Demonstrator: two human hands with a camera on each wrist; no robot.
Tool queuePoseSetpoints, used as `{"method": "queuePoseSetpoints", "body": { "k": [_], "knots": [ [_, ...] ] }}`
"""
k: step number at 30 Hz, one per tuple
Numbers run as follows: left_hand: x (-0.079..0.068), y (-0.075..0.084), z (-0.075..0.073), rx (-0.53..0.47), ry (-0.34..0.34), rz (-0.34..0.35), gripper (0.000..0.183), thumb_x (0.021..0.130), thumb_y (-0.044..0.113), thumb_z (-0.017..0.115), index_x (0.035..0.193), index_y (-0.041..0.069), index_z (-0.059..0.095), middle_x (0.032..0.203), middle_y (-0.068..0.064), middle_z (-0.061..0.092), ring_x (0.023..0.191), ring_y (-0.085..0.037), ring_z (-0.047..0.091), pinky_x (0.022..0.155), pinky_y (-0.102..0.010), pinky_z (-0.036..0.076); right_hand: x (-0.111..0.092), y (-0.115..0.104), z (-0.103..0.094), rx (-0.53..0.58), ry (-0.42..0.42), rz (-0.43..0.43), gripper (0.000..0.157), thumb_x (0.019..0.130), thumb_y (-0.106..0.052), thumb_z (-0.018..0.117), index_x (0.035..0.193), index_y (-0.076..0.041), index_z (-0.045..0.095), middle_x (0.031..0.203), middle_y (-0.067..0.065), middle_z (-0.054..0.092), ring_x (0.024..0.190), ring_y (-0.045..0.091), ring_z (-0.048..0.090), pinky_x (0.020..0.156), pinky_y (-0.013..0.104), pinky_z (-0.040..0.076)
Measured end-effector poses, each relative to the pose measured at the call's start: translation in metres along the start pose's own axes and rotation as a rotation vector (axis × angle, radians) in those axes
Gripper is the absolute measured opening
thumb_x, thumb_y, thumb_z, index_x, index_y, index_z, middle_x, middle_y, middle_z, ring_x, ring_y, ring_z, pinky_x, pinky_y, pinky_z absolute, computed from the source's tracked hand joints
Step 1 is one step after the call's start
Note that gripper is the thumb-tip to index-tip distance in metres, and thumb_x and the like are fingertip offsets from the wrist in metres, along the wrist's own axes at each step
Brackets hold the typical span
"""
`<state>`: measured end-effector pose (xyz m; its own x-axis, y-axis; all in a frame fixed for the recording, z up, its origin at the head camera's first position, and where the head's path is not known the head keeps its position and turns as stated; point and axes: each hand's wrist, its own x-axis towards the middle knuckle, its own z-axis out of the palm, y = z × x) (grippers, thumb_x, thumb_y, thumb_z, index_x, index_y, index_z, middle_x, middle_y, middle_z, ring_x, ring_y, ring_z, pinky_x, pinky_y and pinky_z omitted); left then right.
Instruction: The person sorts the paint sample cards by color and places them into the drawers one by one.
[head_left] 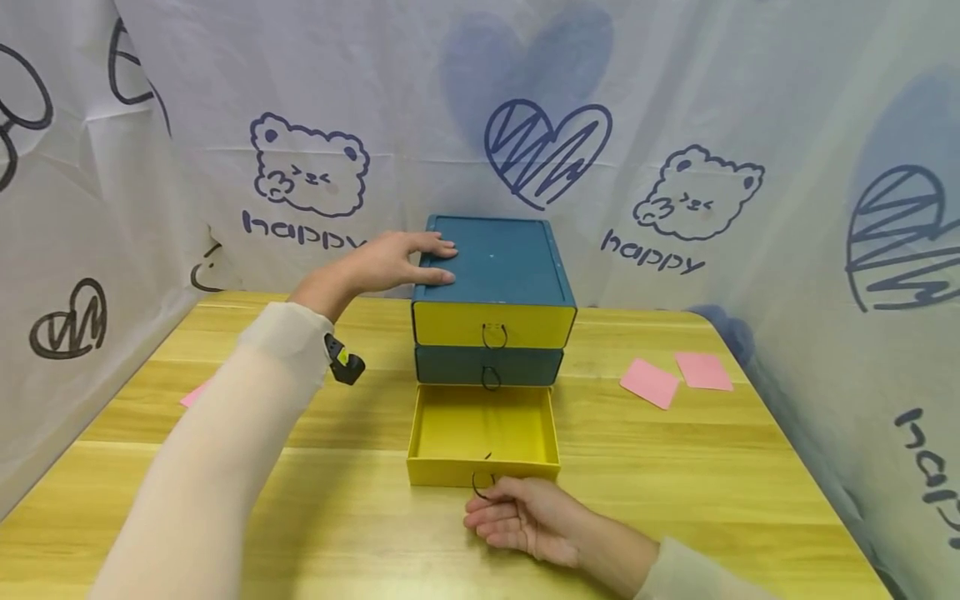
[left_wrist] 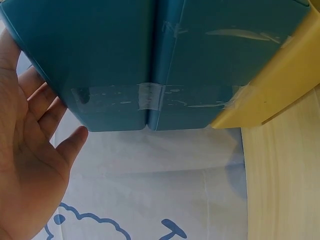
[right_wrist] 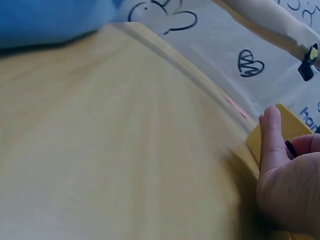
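Note:
A stacked drawer box (head_left: 491, 258) with a teal top stands at the middle of the table. Its top drawer front is yellow, the one below is teal. At the bottom a yellow drawer (head_left: 483, 473) is pulled out, and I see nothing in it. My left hand (head_left: 390, 262) rests on the box top's left edge, thumb and fingers extended; the left wrist view shows it against the teal side (left_wrist: 110, 65), which has clear tape across it. At the bottom drawer's front, my right hand (head_left: 528, 521) pinches the black cord loop (head_left: 480, 487); the fingers partly hide it.
Two pink paper squares (head_left: 649, 383) lie on the wooden table (head_left: 675, 467) at right. Another pink piece (head_left: 195, 393) shows partly behind the left sleeve. A white printed curtain (head_left: 420, 108) hangs behind and along both sides. Two more cord loops (head_left: 494, 336) hang on the upper drawers.

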<state>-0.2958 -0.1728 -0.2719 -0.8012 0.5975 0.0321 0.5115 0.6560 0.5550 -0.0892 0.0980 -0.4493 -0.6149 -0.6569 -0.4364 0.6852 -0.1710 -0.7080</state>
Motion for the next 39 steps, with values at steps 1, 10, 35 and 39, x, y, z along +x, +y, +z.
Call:
{"method": "queuePoseSetpoints", "body": {
  "k": [1, 10, 35, 39],
  "knots": [
    [0.0, 0.0, 0.0, -0.004, 0.0, 0.003, 0.066, 0.089, 0.055, 0.064, 0.145, 0.024, 0.049, 0.161, -0.003, 0.022, 0.146, -0.028, 0.019, 0.114, -0.053, 0.024, -0.002, 0.002, 0.001, -0.005, -0.009, 0.01, 0.033, 0.099, -0.018, 0.05, 0.111, 0.009, 0.065, 0.094, 0.013, 0.073, 0.078, 0.014, 0.071, 0.073, 0.025, 0.057],
    [0.001, -0.002, 0.001, -0.006, -0.001, 0.004, 0.067, 0.089, 0.056, 0.064, 0.146, 0.025, 0.049, 0.161, -0.003, 0.021, 0.147, -0.028, 0.018, 0.114, -0.054, 0.023, -0.017, 0.012, 0.004, -0.021, -0.118, 0.076, 0.031, 0.101, -0.021, 0.048, 0.107, 0.003, 0.067, 0.094, 0.01, 0.073, 0.077, 0.01, 0.071, 0.069, 0.021, 0.056],
    [0.002, -0.001, 0.001, 0.007, -0.004, -0.012, 0.068, 0.089, 0.057, 0.064, 0.146, 0.025, 0.048, 0.161, -0.002, 0.021, 0.147, -0.029, 0.018, 0.114, -0.054, 0.023, -0.08, -0.071, -0.028, -0.153, -0.255, -0.174, 0.042, 0.109, -0.024, 0.032, 0.119, 0.004, 0.062, 0.104, 0.011, 0.072, 0.083, 0.013, 0.07, 0.073, 0.026, 0.057],
    [0.003, -0.002, 0.001, 0.005, -0.006, -0.006, 0.068, 0.089, 0.058, 0.063, 0.146, 0.025, 0.048, 0.161, -0.003, 0.02, 0.147, -0.029, 0.018, 0.114, -0.054, 0.023, -0.085, -0.092, -0.051, -0.195, -0.209, -0.243, 0.043, 0.11, -0.023, 0.03, 0.121, 0.003, 0.062, 0.107, 0.011, 0.071, 0.088, 0.016, 0.07, 0.08, 0.028, 0.056]
  ]
}}
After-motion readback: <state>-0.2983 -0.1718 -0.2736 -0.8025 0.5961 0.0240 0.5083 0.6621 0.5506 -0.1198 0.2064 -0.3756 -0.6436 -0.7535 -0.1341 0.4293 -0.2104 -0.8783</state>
